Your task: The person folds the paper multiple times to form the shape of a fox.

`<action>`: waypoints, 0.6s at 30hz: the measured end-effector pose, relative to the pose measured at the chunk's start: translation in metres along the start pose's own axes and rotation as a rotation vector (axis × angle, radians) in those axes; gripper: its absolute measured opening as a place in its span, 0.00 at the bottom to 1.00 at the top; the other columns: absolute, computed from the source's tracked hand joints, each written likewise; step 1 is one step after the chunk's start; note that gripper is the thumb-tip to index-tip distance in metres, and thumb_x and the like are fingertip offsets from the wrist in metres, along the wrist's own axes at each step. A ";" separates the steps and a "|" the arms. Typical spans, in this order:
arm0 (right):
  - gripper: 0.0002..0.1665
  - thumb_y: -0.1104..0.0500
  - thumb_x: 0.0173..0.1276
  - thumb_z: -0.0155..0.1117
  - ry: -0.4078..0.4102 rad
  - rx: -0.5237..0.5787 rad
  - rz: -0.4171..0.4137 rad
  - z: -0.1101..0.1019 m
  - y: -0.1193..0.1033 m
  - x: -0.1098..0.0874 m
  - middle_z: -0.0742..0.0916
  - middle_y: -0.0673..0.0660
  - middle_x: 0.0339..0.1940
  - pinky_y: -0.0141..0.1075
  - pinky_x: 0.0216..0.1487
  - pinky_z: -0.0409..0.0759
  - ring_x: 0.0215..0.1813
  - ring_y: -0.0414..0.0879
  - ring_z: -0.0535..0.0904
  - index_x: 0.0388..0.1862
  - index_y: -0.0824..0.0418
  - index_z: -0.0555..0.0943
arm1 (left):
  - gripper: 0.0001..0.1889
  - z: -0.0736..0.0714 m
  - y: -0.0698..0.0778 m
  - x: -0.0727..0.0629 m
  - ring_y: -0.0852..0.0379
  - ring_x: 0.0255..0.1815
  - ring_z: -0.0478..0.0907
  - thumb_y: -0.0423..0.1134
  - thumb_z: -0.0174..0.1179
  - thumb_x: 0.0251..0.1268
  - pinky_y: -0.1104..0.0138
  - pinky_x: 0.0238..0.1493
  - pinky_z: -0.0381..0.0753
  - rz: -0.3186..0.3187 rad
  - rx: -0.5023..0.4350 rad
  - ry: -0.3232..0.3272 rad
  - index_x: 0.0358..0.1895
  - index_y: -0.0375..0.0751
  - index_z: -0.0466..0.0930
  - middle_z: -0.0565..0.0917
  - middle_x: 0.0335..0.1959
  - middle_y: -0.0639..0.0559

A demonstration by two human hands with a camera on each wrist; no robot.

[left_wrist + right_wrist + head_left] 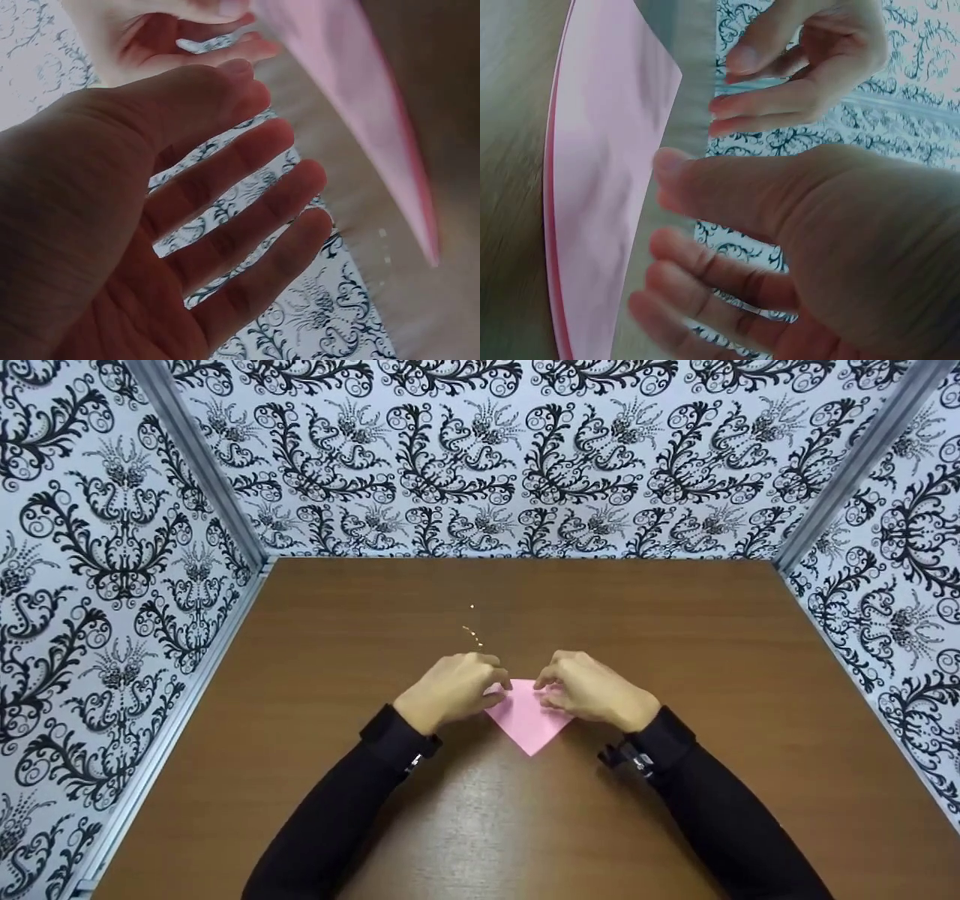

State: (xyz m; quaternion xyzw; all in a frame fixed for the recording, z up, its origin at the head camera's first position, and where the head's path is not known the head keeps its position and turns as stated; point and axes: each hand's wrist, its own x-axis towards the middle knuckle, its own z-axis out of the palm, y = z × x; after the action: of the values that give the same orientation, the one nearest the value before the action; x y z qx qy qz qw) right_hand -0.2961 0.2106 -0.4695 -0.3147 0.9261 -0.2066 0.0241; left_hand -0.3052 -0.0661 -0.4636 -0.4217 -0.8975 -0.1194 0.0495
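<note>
A pink sheet of paper (531, 721), folded into a triangle-like shape, lies on the brown table with one corner towards the person. My left hand (455, 688) is at its left side, and my right hand (596, 690) is at its right. Seen from the left wrist, the left hand (172, 195) has loosely extended fingers, apart from the paper (360, 97). In the right wrist view, the right hand's (780, 225) thumb tip is close to the edge of the paper (600, 165); whether it touches is unclear. Those fingers are relaxed and slightly bent.
The wooden table (360, 607) meets patterned black-and-white walls (480, 457) at the back and sides. Grey metal posts (206, 457) stand at the corners. Small bright specks (472, 635) show on the tabletop beyond the left hand. Dark bands are around both wrists.
</note>
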 end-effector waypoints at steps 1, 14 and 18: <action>0.11 0.61 0.80 0.82 0.000 -0.016 0.001 0.001 -0.002 -0.001 0.94 0.61 0.48 0.45 0.52 0.91 0.50 0.53 0.89 0.57 0.63 0.98 | 0.05 0.002 0.000 -0.001 0.47 0.46 0.97 0.39 0.79 0.81 0.50 0.50 0.99 0.003 -0.002 -0.004 0.52 0.46 0.99 0.97 0.48 0.48; 0.12 0.63 0.77 0.84 -0.045 -0.086 0.009 0.012 -0.016 -0.005 0.88 0.65 0.46 0.37 0.42 0.80 0.43 0.48 0.79 0.56 0.64 0.97 | 0.05 0.022 -0.002 -0.010 0.45 0.50 0.98 0.38 0.78 0.81 0.48 0.51 0.99 0.026 0.004 0.004 0.50 0.44 1.00 0.99 0.55 0.47; 0.16 0.62 0.77 0.84 -0.039 -0.094 0.011 0.014 -0.014 -0.004 0.88 0.65 0.49 0.38 0.43 0.82 0.45 0.50 0.81 0.61 0.64 0.96 | 0.03 0.024 -0.003 -0.010 0.43 0.48 0.98 0.38 0.77 0.82 0.47 0.48 0.99 0.029 0.012 0.017 0.47 0.44 0.99 0.99 0.55 0.44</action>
State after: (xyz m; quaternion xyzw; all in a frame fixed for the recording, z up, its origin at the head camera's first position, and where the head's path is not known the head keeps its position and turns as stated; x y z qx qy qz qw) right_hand -0.2823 0.1983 -0.4775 -0.3141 0.9360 -0.1563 0.0285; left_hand -0.3006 -0.0689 -0.4896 -0.4334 -0.8915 -0.1168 0.0615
